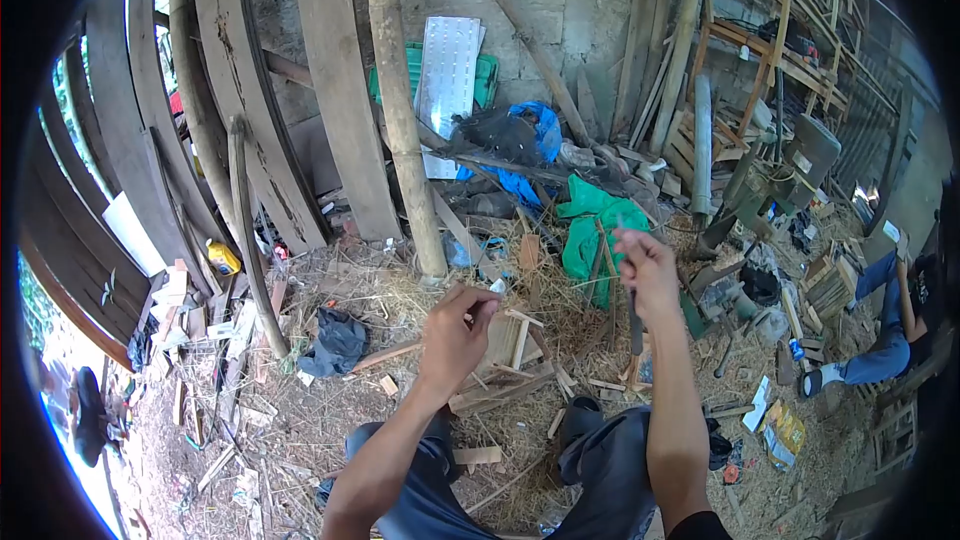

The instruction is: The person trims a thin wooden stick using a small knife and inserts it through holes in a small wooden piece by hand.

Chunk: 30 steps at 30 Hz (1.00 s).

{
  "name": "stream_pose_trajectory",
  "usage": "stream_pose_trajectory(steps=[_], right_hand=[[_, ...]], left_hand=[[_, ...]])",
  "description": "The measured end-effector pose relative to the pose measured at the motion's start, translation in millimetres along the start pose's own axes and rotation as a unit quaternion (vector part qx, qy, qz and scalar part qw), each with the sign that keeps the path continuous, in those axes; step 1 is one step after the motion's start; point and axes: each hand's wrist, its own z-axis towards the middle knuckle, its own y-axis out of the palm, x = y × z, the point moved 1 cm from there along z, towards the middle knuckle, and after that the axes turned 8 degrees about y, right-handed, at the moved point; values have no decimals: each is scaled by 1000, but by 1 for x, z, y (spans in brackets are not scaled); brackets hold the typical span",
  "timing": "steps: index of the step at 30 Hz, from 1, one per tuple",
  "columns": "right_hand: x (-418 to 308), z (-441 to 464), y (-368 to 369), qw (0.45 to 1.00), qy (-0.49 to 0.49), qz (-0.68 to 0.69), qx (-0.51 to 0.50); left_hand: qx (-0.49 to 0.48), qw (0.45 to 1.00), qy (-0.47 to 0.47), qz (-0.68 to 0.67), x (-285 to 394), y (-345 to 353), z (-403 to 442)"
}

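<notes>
My left hand [460, 335] is raised over the ground in front of my knees, thumb and fingertips pinched together. A small whitish piece [498, 286] shows at its fingertips; its kind is too small to make out. To the right and a little higher, my right hand [648, 275] is closed around a slim, knife-like tool [635, 328]. The tool's dark part hangs below the hand, and a thin greyish end sticks up blurred above the fingers. The two hands are apart. Below the left hand lie wooden pieces [505, 390] joined like a small frame.
A green plastic bag [590, 230] lies ahead, beside a bamboo pole [395, 110]. Wood scraps and shavings cover the ground. A dark plastic bag [335, 342] lies left, a yellow packet [782, 435] right. Another person [895, 315] sits at the far right.
</notes>
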Motion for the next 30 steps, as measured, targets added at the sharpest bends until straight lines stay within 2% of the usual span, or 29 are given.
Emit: stream_pose_trajectory(steps=[2,4,5,7,11,14,17,20,21,25,28,30], right_hand=[[2,-20,18,999,32,-31,-2],[1,-32,42,990,96,-31,-96],[6,-33,45,990,100,-30,-95],[16,-31,51,979,108,-49,-167],[18,-26,36,986,126,-36,-105],[19,-26,19,991,100,-69,-62],[24,-25,7,987,112,-92,-68],[16,-32,15,993,93,-39,-63],[16,-35,19,991,94,-45,-80],[24,-32,32,981,95,-69,-154],[13,-26,26,989,89,-42,-106],[10,-24,23,992,67,-41,-101]], left_hand=[[-18,999,-12,-25,-9,10,-6],[-23,999,-28,-31,-8,18,-5],[-23,998,-45,-35,-7,22,-6],[-30,998,-52,-34,-4,29,-6],[-55,996,-57,-37,2,28,-4],[-69,991,-91,-71,-6,28,-6],[-86,988,-92,-89,-20,41,-11],[-114,983,-111,-94,-10,44,-9],[-142,977,-129,-94,-5,44,-7],[-139,975,-116,-131,-6,53,-10],[-112,975,-110,-155,-4,46,-5],[-172,966,-171,-88,2,32,-4]])
